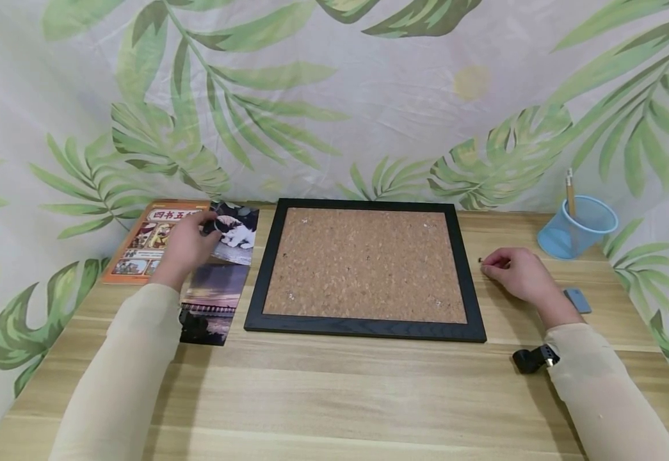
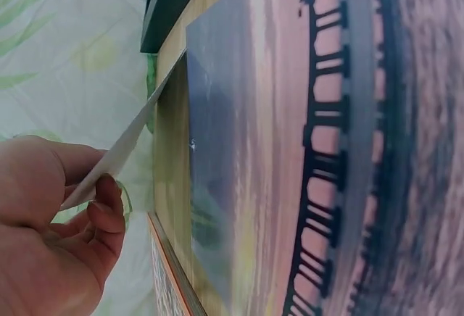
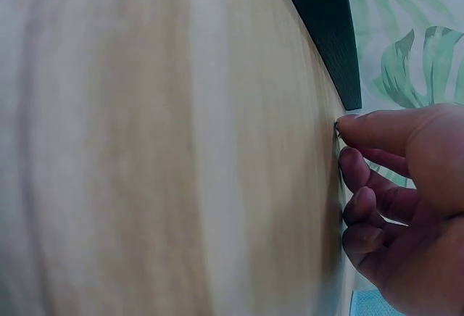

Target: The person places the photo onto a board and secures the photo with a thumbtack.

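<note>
My left hand (image 1: 186, 248) pinches the near left edge of a cat photo (image 1: 239, 235) between thumb and fingers. In the left wrist view that photo (image 2: 129, 148) is tilted, its held edge raised. Below it lies a second photo of a railing and a purple sky (image 1: 215, 289). My right hand (image 1: 515, 272) is at the right of the black-framed cork board (image 1: 369, 266), close over the table. Its thumb and forefinger pinch a small dark pin (image 1: 480, 260), which shows at the thumb tip in the right wrist view; the other fingers are curled.
An orange comic-style book (image 1: 132, 259) lies left of the photos. At the back right stands a blue mesh cup (image 1: 559, 240) with a pencil (image 1: 570, 195) in it. A small blue-grey block (image 1: 578, 301) lies beside the right wrist. A leaf-patterned cloth (image 1: 392, 96) hangs behind the table.
</note>
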Demonstrator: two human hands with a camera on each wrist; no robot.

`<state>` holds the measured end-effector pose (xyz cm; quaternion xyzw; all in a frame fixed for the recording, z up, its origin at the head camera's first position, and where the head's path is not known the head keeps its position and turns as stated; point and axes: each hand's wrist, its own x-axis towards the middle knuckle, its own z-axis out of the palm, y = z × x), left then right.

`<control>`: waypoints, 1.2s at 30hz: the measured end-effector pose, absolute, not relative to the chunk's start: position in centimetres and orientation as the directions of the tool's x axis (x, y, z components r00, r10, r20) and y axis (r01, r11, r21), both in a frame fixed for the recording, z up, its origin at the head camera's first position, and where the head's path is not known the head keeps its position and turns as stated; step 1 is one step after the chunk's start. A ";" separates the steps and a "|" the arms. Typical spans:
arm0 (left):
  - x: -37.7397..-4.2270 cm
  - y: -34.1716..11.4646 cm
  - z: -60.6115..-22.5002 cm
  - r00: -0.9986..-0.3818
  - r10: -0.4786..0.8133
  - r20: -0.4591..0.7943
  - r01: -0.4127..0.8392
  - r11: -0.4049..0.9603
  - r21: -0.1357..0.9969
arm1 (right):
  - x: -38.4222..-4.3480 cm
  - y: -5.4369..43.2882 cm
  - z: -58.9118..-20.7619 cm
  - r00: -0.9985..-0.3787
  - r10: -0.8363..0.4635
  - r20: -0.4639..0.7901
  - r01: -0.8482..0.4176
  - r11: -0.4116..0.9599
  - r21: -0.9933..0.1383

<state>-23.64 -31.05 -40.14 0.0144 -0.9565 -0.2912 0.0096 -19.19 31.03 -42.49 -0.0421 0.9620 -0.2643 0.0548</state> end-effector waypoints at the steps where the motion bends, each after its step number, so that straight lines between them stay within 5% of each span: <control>1: -23.6 -31.1 -40.1 -0.999 -0.034 0.005 -0.026 0.825 0.564 | -19.2 31.0 -42.5 -0.990 -0.112 -0.083 -0.053 0.857 -0.513; 21: -20.9 -31.3 -39.2 -0.999 -0.048 -0.022 -0.050 0.716 0.697 | -18.9 30.5 -42.3 -0.992 -0.105 -0.071 -0.052 0.847 -0.528; 36: -19.6 -27.3 -39.1 -0.999 0.036 -0.002 0.023 0.694 0.719 | -18.2 29.9 -41.3 -0.997 -0.064 -0.032 -0.034 0.820 -0.572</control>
